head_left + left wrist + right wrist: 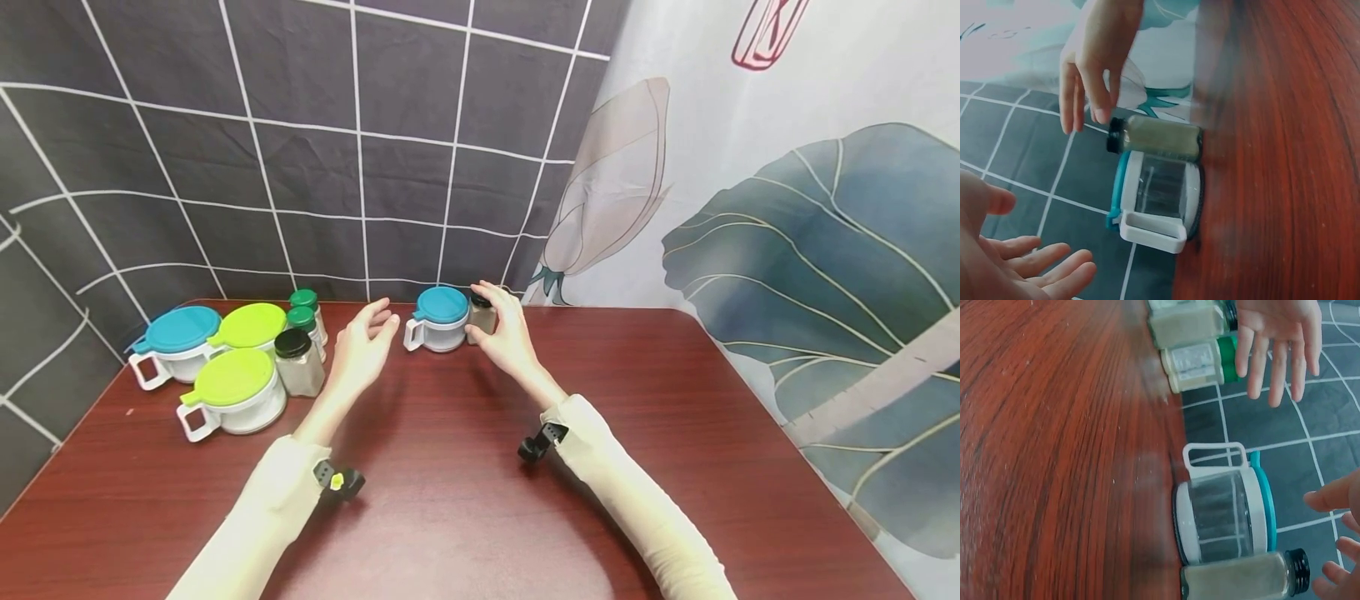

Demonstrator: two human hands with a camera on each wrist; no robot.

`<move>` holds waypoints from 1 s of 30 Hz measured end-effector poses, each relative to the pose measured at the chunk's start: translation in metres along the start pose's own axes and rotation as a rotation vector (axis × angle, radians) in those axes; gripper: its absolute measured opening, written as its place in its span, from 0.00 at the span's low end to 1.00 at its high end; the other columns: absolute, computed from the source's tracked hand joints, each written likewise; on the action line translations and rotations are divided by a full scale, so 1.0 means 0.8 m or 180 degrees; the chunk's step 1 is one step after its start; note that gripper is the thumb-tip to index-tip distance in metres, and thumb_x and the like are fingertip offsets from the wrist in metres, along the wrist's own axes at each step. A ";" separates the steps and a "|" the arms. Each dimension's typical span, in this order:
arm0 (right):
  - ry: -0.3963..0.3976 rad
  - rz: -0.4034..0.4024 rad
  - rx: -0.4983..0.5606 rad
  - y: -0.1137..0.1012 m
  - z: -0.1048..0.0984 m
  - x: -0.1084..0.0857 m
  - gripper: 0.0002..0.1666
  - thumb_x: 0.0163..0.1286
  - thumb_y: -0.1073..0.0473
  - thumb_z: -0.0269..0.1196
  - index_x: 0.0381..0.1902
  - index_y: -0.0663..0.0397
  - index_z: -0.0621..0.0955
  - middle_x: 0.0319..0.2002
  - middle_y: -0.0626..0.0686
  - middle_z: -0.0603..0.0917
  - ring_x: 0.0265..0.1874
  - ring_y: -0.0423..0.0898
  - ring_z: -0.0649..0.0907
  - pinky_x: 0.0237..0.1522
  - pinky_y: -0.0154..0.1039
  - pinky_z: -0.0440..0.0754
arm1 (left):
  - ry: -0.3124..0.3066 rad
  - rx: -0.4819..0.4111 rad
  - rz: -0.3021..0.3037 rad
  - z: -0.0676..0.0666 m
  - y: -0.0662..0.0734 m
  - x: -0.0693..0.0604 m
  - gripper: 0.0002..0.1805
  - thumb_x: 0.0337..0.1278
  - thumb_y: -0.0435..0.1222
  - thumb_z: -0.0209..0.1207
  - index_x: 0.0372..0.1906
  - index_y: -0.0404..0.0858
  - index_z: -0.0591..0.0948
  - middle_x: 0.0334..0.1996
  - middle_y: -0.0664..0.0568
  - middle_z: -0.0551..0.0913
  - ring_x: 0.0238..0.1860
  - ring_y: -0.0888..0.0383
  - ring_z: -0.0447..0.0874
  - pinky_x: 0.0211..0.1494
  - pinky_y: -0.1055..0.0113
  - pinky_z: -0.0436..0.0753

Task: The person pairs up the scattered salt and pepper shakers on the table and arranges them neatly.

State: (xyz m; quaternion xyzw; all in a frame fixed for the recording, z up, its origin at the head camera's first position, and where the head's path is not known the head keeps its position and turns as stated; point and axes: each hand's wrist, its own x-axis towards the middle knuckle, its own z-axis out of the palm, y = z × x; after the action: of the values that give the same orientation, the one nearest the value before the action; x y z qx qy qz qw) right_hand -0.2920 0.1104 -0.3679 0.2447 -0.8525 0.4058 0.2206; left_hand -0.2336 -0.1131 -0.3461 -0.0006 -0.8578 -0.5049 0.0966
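Note:
A clear jar with a blue lid and white handle [441, 320] stands near the table's back edge, and a black-capped shaker [482, 315] is right beside it. The right hand [506, 335] is at the shaker with fingers spread; the right wrist view shows a gap between this hand [1341, 531] and the shaker's cap [1298, 571]. To the left of the blue-lidded jar, the left hand [363, 348] hovers with relaxed fingers, holding nothing. In the left wrist view its palm [1004, 250] is turned up, apart from the jar's handle [1154, 232].
At the back left stand another blue-lidded jar [182, 332], two green-lidded jars [251, 327] [234, 379], a second black-capped shaker [300, 367] and two green-capped bottles [304, 300] [302, 319]. A dark tiled cloth [405, 100] hangs behind the table [450, 500].

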 end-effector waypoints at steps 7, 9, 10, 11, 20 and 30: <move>0.0026 -0.0054 0.0025 -0.013 0.012 0.000 0.35 0.50 0.69 0.69 0.60 0.59 0.76 0.63 0.61 0.75 0.62 0.58 0.70 0.65 0.52 0.65 | -0.0005 -0.0034 0.0061 -0.011 0.004 -0.004 0.25 0.69 0.41 0.50 0.67 0.38 0.68 0.61 0.40 0.76 0.60 0.44 0.78 0.65 0.50 0.72; 0.0006 -0.0078 0.0038 -0.017 0.015 0.001 0.35 0.50 0.68 0.69 0.60 0.59 0.76 0.62 0.61 0.75 0.62 0.58 0.70 0.65 0.53 0.65 | 0.0001 -0.0024 0.0075 -0.014 0.004 -0.005 0.25 0.69 0.41 0.50 0.67 0.37 0.68 0.61 0.39 0.76 0.60 0.43 0.78 0.65 0.50 0.72; -0.0007 -0.0091 0.0045 -0.019 0.016 0.001 0.35 0.50 0.68 0.69 0.60 0.59 0.76 0.62 0.61 0.75 0.62 0.58 0.71 0.65 0.53 0.66 | 0.0002 -0.0023 0.0071 -0.016 0.004 -0.006 0.25 0.69 0.41 0.50 0.68 0.37 0.68 0.61 0.39 0.76 0.60 0.43 0.77 0.65 0.50 0.72; -0.0020 -0.0098 0.0040 -0.020 0.018 0.002 0.35 0.50 0.68 0.69 0.60 0.59 0.76 0.62 0.61 0.75 0.62 0.58 0.71 0.65 0.53 0.66 | -0.0002 -0.0031 0.0069 -0.018 0.004 -0.006 0.25 0.69 0.40 0.50 0.68 0.37 0.68 0.62 0.39 0.76 0.60 0.43 0.77 0.66 0.50 0.72; -0.0043 -0.0216 0.0012 -0.029 0.031 0.005 0.34 0.51 0.67 0.69 0.59 0.60 0.76 0.60 0.60 0.77 0.60 0.57 0.72 0.64 0.52 0.67 | -0.0016 -0.0065 0.0000 -0.034 -0.001 -0.011 0.26 0.70 0.40 0.50 0.69 0.36 0.66 0.63 0.37 0.74 0.61 0.41 0.75 0.66 0.49 0.71; -0.0093 -0.0276 0.0175 -0.037 0.048 0.009 0.35 0.50 0.69 0.70 0.58 0.59 0.76 0.59 0.60 0.77 0.60 0.56 0.73 0.64 0.50 0.67 | -0.0032 -0.0008 -0.0026 -0.050 -0.007 -0.014 0.26 0.70 0.40 0.50 0.69 0.35 0.66 0.62 0.36 0.74 0.60 0.41 0.77 0.64 0.49 0.74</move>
State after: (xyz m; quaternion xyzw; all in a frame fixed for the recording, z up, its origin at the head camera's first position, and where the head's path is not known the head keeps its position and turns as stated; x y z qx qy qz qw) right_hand -0.2867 0.0615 -0.3684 0.2933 -0.8328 0.4154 0.2188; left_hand -0.2169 -0.1494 -0.3338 0.0002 -0.8576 -0.5063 0.0903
